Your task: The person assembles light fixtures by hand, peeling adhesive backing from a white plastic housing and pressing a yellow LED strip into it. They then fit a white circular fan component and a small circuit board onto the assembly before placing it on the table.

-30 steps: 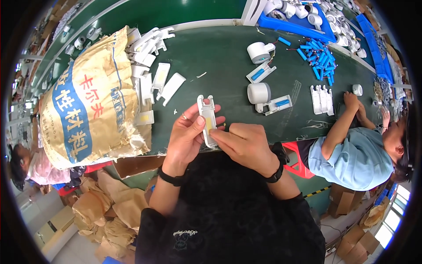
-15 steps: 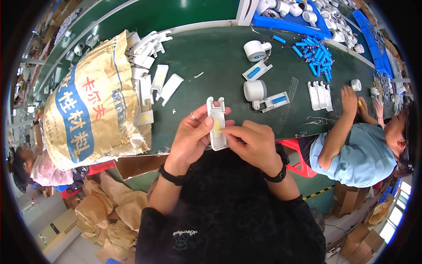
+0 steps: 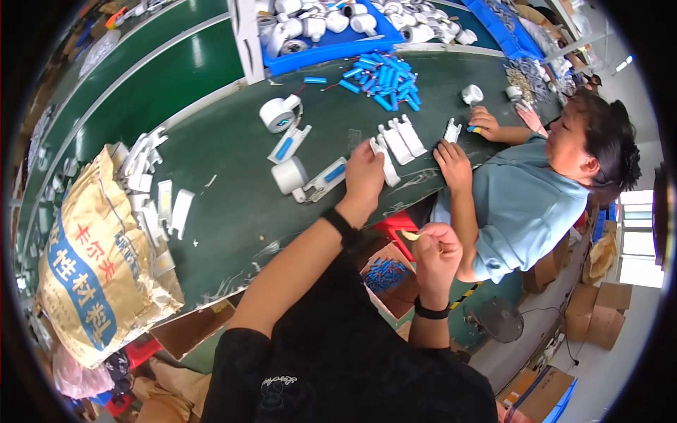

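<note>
My left hand point(image 3: 364, 178) is closed on a white plastic housing point(image 3: 384, 163), setting it on the green table at the end of a row of similar white housings point(image 3: 405, 139). Closer to my body, my right hand point(image 3: 438, 255) pinches a small curled piece of yellowish film point(image 3: 410, 235) between thumb and fingertips. To the left of my left hand lie two round white lamp heads, a nearer one point(image 3: 288, 176) and a farther one point(image 3: 278, 115). Each is joined to an open white housing holding a blue battery cell point(image 3: 334, 173).
Blue battery cells point(image 3: 384, 81) are heaped toward the back, before a blue tray point(image 3: 331, 53) of white lamp heads. A large paper sack point(image 3: 84, 275) stands left beside loose white housings point(image 3: 166, 201). At right, a co-worker point(image 3: 518, 204) handles a similar housing. Below sits a box of cells point(image 3: 386, 275).
My view has swung right. My left hand has carried the housing to the row at the right. My right hand has drawn away from it with the yellowish film.
</note>
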The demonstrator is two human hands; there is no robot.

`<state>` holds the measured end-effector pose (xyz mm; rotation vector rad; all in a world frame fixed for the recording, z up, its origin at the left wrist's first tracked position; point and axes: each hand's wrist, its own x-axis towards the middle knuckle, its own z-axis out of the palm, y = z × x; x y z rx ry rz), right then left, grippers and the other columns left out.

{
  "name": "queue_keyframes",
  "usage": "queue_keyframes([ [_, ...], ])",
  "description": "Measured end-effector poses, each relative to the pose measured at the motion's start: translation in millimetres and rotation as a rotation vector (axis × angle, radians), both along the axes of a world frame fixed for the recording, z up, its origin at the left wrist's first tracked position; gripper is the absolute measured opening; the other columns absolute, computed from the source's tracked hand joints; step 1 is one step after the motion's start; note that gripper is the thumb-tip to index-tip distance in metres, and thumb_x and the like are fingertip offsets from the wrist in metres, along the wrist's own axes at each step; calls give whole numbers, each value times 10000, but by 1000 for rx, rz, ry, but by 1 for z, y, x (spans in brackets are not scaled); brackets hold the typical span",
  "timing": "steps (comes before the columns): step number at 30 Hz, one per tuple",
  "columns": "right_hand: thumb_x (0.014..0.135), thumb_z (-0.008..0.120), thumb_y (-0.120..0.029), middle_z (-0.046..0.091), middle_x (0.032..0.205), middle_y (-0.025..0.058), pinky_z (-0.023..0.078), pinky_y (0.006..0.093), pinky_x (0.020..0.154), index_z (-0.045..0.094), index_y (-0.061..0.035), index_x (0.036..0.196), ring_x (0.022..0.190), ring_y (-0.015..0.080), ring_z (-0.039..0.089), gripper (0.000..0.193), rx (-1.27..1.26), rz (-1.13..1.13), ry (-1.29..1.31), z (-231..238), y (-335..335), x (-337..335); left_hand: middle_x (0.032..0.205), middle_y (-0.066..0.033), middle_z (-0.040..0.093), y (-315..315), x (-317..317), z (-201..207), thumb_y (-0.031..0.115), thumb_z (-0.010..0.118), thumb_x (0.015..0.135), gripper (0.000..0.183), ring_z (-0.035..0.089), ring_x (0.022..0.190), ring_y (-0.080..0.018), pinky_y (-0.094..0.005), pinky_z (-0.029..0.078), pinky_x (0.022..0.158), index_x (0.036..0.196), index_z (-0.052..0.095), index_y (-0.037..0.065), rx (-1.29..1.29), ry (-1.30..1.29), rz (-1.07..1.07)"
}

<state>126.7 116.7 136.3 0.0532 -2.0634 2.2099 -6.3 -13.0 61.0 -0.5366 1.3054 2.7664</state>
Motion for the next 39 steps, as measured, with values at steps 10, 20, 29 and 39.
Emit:
queue_keyframes([
  [10, 927, 485, -147, 388, 710, 17, 299, 231, 407, 438, -51, 830, 471, 91, 338, 144, -767, 289, -336, -15, -1, -11, 1464, -182, 495, -61, 68, 43, 2, 576, 957, 541, 519, 1328, -246, -326, 418, 1084, 1468, 400, -15, -434, 53, -148],
  [20, 1079, 387, -386, 320, 637, -20, 297, 230, 383, 339, -137, 713, 451, 93, 331, 445, -666, 822, -890, -11, -116, -17, 1095, -202, 680, -337, 196, 34, 156, 698, 902, 297, 631, 993, -405, -461, 517, 868, 1175, 666, 42, -1949, -273, 345],
  [29, 1091, 437, -278, 462, 661, 17, 243, 187, 330, 431, -103, 857, 458, 51, 367, 293, -432, 996, -717, -3, -163, -15, 1116, -186, 668, -343, 159, 10, 257, 787, 821, 526, 585, 1067, -373, -440, 480, 933, 1242, 629, -18, -2115, -330, 337],
  [39, 1065, 515, -233, 423, 700, -75, 293, 187, 542, 606, -58, 1283, 606, 1, 358, 294, 171, 727, -288, 2, -216, -40, 1081, -142, 690, -311, 169, 86, -31, 772, 753, 821, 616, 990, -338, -428, 523, 888, 1492, 425, 63, -1764, 184, 197],
])
